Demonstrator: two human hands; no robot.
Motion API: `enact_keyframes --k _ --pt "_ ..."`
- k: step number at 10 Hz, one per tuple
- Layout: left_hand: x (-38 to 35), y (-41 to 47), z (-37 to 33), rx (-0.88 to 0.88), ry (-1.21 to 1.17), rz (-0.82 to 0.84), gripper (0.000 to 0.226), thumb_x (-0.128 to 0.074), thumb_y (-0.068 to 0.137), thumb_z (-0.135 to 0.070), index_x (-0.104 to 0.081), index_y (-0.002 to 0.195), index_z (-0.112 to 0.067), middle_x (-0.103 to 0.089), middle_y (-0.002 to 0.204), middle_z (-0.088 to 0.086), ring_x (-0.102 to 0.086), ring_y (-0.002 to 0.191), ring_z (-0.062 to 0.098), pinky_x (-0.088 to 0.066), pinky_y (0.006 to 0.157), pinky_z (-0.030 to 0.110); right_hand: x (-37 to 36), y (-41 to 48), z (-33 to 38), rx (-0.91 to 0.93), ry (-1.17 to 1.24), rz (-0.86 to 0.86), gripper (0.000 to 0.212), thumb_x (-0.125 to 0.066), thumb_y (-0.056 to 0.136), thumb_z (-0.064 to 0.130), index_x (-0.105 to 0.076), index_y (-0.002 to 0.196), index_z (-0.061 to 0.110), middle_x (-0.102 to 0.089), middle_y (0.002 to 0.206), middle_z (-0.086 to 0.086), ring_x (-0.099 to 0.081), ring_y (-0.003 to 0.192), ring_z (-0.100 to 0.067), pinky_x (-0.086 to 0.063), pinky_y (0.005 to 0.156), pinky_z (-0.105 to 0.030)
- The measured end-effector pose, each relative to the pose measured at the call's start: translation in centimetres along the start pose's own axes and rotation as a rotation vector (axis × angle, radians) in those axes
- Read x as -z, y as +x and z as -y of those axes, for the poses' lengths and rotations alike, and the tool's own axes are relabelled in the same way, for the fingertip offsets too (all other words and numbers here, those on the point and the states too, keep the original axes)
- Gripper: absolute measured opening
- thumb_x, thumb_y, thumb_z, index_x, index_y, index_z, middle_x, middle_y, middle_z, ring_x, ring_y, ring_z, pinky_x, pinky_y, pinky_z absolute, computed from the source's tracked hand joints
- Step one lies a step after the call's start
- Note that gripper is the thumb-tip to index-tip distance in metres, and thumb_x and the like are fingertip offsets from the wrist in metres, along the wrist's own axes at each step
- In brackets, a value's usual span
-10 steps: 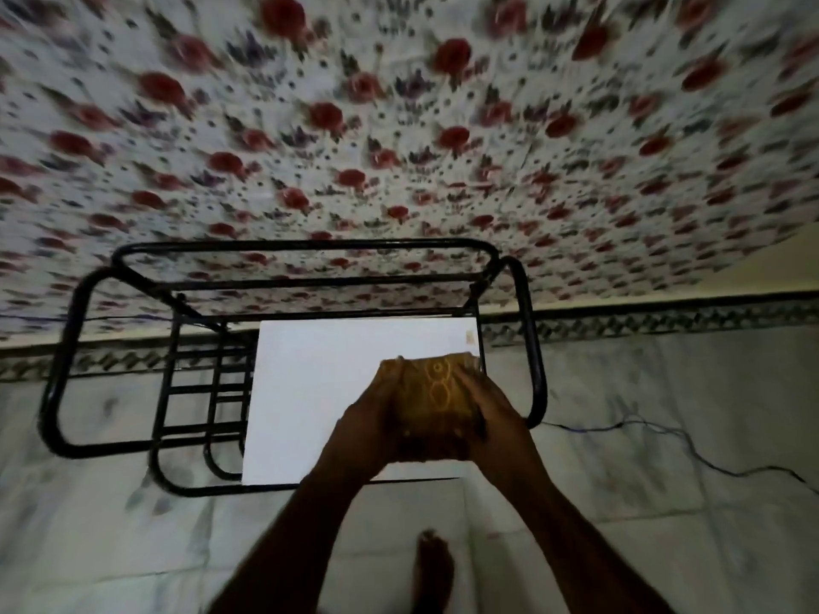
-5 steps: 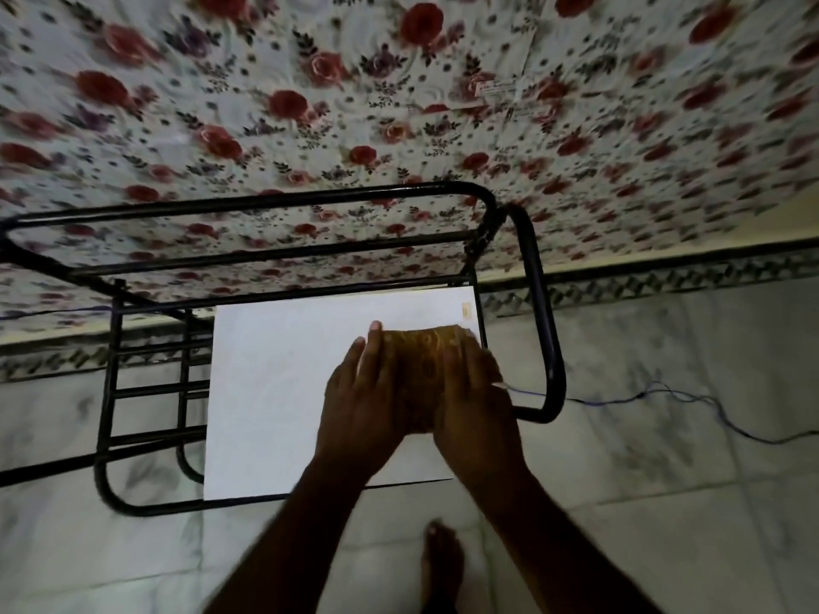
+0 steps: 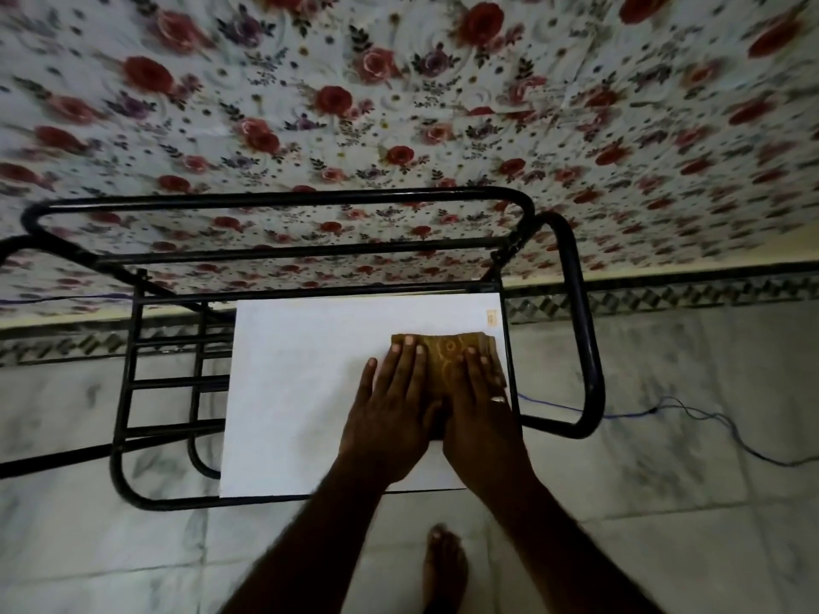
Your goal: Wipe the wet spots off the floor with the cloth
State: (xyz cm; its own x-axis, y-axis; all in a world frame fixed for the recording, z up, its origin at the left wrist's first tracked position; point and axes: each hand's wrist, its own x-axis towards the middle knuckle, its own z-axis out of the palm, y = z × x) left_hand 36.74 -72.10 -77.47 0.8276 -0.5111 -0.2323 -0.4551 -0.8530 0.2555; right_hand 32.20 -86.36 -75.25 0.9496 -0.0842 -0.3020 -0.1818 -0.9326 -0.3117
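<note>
A folded brown cloth with a yellow pattern (image 3: 447, 353) lies on a white board (image 3: 301, 392), near the board's far right corner. My left hand (image 3: 390, 418) and my right hand (image 3: 481, 418) rest flat on top of it, side by side, palms down and fingers straight. They cover most of the cloth; only its far edge and a middle strip show. The marble floor (image 3: 664, 489) lies below and around; I cannot make out any wet spots on it.
The white board sits on a black metal tube stand (image 3: 576, 330) against a wall with a floral covering (image 3: 399, 104). A thin blue cable (image 3: 709, 425) runs across the floor at the right. My bare foot (image 3: 443, 565) stands just before the stand.
The cloth was held up between both hands; it now lies on the board with both hands flat on it. The view has moved closer to the stand.
</note>
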Motion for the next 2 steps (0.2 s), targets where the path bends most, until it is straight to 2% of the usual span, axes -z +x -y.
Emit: enact_keyframes --k 1,2 --pt "2.8 -0.6 0.3 0.016 -0.087 -0.086 0.066 -0.026 0.104 -0.047 -0.029 0.156 -0.006 -0.021 0.165 0.013 -0.021 0.153 0.029 -0.016 0.124 0.05 2.1 0.1 0.9 -0.05 0.227 -0.007 0.062 -0.039 0.107 0.03 -0.015 0.161 0.01 -0.006 0.17 -0.014 -0.009 0.157 -0.027 -0.023 0.125 -0.044" --pt "7.0 -1.4 1.4 0.071 -0.129 -0.29 0.065 -0.031 0.105 -0.046 -0.027 0.157 -0.008 -0.022 0.165 0.013 -0.018 0.154 0.026 -0.015 0.125 0.049 5.2 -0.4 3.3 -0.015 0.416 -0.202 0.062 -0.034 0.106 0.048 -0.02 0.161 0.023 -0.013 0.17 0.001 -0.005 0.156 -0.009 -0.017 0.126 -0.038"
